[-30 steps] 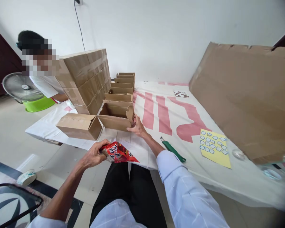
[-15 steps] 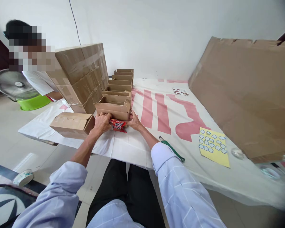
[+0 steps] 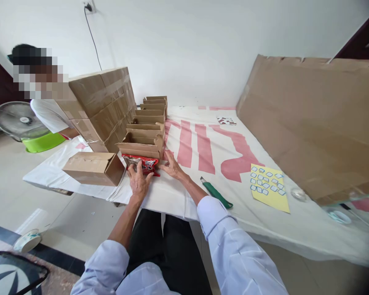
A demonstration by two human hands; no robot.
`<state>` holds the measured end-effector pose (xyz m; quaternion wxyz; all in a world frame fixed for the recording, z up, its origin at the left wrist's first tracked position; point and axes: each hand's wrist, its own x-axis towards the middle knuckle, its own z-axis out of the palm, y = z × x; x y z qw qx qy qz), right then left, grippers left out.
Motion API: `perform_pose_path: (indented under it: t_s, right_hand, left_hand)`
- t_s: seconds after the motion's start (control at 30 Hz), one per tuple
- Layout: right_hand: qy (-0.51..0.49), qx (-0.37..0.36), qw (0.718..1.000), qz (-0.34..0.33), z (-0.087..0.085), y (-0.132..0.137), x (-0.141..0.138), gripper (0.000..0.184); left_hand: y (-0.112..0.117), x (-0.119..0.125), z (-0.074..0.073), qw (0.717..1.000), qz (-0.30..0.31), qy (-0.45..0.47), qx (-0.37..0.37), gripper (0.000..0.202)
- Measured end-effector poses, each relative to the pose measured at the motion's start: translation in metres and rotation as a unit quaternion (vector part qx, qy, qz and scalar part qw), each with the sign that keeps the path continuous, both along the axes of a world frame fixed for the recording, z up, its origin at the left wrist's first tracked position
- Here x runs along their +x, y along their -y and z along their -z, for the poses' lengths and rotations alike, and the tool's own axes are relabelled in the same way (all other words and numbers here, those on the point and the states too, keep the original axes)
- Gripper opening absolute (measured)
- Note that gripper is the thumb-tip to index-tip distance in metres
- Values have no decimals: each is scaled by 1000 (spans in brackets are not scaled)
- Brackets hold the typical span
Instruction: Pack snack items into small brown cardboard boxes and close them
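A red printed food packet (image 3: 149, 164) with a dark see-through part lies on the white-covered table, against the front of the nearest open cardboard box (image 3: 138, 150). Spread fingers of my left hand (image 3: 138, 183) rest on the packet's near side without wrapping round it. My right hand (image 3: 174, 167) is beside the packet's right end, fingers apart, by the box's right corner. Further open boxes (image 3: 149, 119) stand in a row behind the first. Left of the packet sits a closed carton (image 3: 94, 169).
A tall taped carton stack (image 3: 106, 106) stands at left, with a co-worker (image 3: 47, 112) behind it. A green-handled cutter (image 3: 217, 193) and a yellow sticker sheet (image 3: 269, 188) lie at right. A large cardboard sheet (image 3: 310, 123) rises along the right side.
My left hand has come off the box's front edge and back towards me onto the packet, its fingers now spread. More of the packet shows. The right hand stays near the box corner.
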<state>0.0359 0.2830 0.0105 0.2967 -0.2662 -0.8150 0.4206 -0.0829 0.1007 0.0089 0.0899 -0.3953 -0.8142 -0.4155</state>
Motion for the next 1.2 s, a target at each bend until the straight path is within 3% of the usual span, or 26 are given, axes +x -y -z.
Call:
perform_pose_path:
  t_s: [0.2, 0.33, 0.43, 0.9, 1.2]
  right_hand:
    - [32, 78, 996, 10, 22, 13, 25, 75]
    - [12, 160, 987, 3, 41, 19, 30, 58]
    - [2, 177, 984, 6, 47, 19, 29, 52]
    - [-11, 169, 986, 8, 50, 17, 30, 46]
    - [-11, 195, 981, 8, 52, 14, 30, 42]
  left_hand:
    - [-22, -11, -7, 998, -54, 2, -23, 75]
    - [-45, -25, -11, 996, -85, -2, -37, 78]
    - [-62, -38, -14, 996, -84, -14, -37, 79]
    - [-127, -75, -26, 994, -81, -2, -77, 75]
    - [-157, -76, -46, 988, -96, 59, -106, 73]
